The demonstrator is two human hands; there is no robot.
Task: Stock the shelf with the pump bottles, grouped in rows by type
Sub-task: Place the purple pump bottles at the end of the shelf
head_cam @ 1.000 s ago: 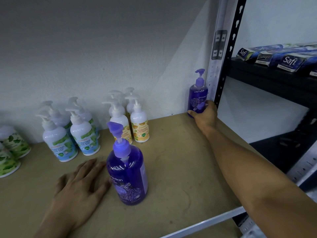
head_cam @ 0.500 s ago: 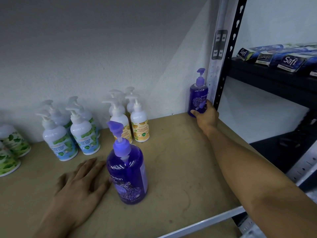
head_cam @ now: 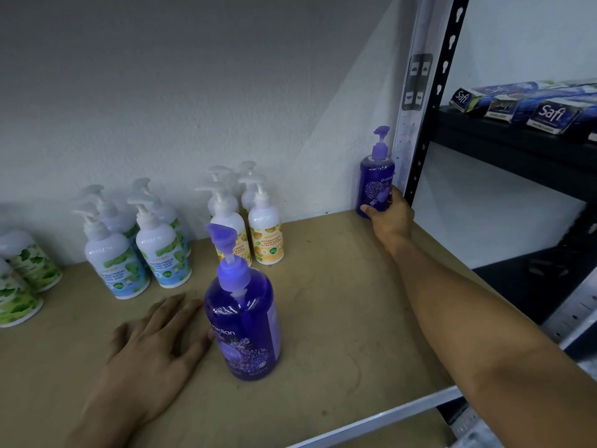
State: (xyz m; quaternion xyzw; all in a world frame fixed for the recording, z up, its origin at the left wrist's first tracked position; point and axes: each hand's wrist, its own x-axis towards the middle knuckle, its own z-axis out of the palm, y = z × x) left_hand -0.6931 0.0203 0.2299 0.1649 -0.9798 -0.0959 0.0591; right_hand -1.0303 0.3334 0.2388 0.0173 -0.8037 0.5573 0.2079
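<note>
My right hand reaches to the back right corner of the shelf and grips the base of a purple pump bottle standing upright against the wall and the upright post. A second purple pump bottle stands near the front middle of the shelf board. My left hand lies flat on the board just left of that bottle, fingers straight, fingertips close to its side.
White pump bottles with blue-green labels and with orange labels stand in rows at the back. Green-leaf containers sit at the far left. A black shelf on the right carries Safi boxes.
The far purple bottle has shifted slightly right, closer to the post, under my right hand. My left hand and the near bottle have stayed put.
</note>
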